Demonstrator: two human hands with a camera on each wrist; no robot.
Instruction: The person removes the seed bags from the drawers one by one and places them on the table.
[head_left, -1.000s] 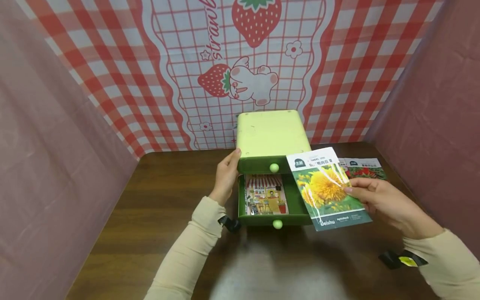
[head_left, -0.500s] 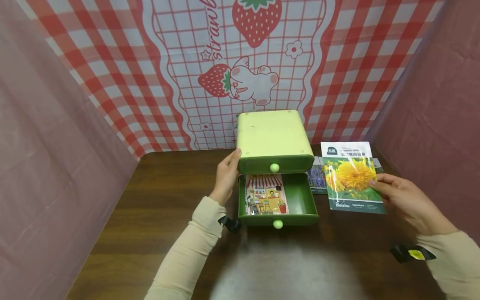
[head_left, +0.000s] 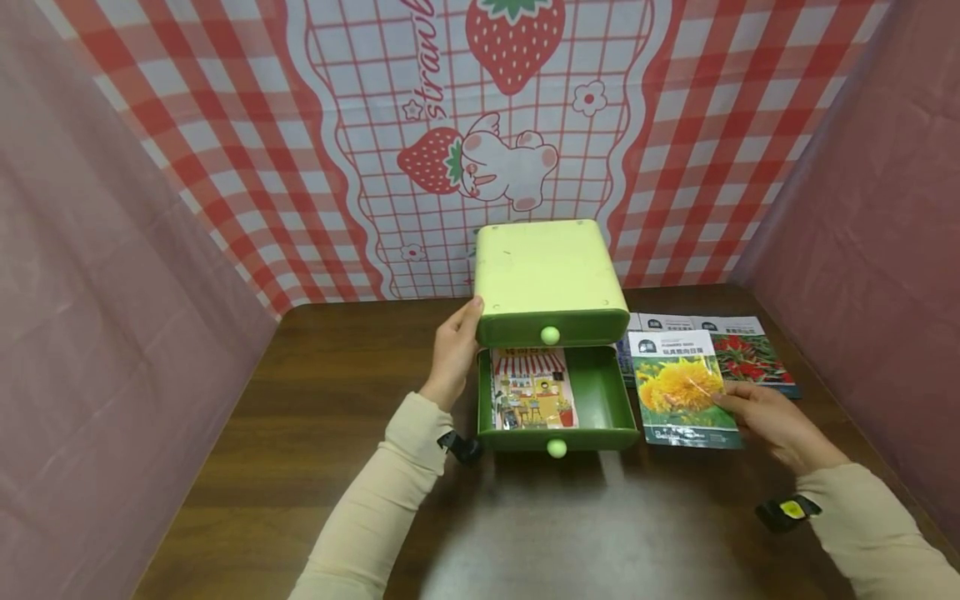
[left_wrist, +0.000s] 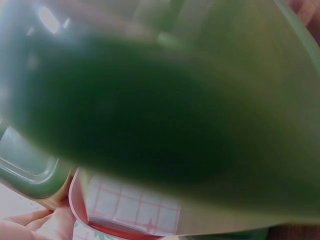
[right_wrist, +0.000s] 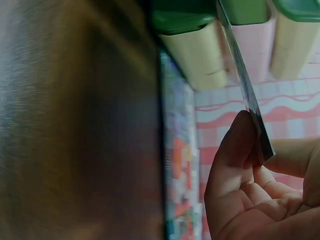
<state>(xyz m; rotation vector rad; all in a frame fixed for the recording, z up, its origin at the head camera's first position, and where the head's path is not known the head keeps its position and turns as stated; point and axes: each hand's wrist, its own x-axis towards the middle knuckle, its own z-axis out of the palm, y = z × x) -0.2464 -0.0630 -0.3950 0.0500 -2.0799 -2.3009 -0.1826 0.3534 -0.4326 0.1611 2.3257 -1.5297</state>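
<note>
My right hand (head_left: 776,425) pinches a seed packet (head_left: 678,387) with a yellow flower printed on it, right of a small two-drawer cabinet (head_left: 551,267). The packet shows edge-on in the right wrist view, between thumb and fingers (right_wrist: 240,145). My left hand (head_left: 452,354) rests its fingers against the cabinet's left front side. The lower green drawer (head_left: 603,400) is pulled out; a packet with a striped-awning shop picture (head_left: 531,392) lies in its left part. The upper drawer (head_left: 517,330) is closed. A green surface fills most of the left wrist view, blurred.
More seed packets lie on the table behind the held one, including one with red flowers (head_left: 750,358). The strawberry-print cloth (head_left: 360,208) hangs behind the cabinet. Pink curtains (head_left: 847,233) flank both sides. The wooden table (head_left: 337,375) runs left of the cabinet.
The yellow-flower packet in my right hand moved right from in front of the cabinet, then back slightly left and lower, uncovering the red-flower packet. The left hand has stayed in place.
</note>
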